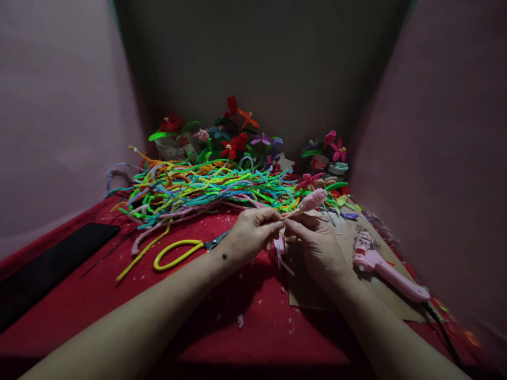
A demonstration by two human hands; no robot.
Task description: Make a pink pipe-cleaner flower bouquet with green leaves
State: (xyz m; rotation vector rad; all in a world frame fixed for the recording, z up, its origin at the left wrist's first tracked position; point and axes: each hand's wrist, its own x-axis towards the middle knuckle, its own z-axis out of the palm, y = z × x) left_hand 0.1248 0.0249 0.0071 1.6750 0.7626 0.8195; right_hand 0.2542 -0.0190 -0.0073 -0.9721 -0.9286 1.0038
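A fuzzy pink pipe cleaner petal [312,200] points up and to the right above the middle of the table. My left hand [253,229] pinches its thin stem end between thumb and fingers. Right beside it, my right hand [320,245] is closed on the same stem, its fingertips almost touching the left ones. The fingers cover part of the stem. Below the hands lies a pale pink piece of pipe cleaner [280,250]. Yellow-handled scissors [204,246] rest on the red cloth, their blades partly behind my left wrist.
A heap of colourful pipe cleaners [206,184] spreads across the back, with pipe cleaner flowers [237,142] behind it. On the right, a pink glue gun [390,274] with a black cord lies on cardboard [309,293]. A flat black object [59,264] is at left.
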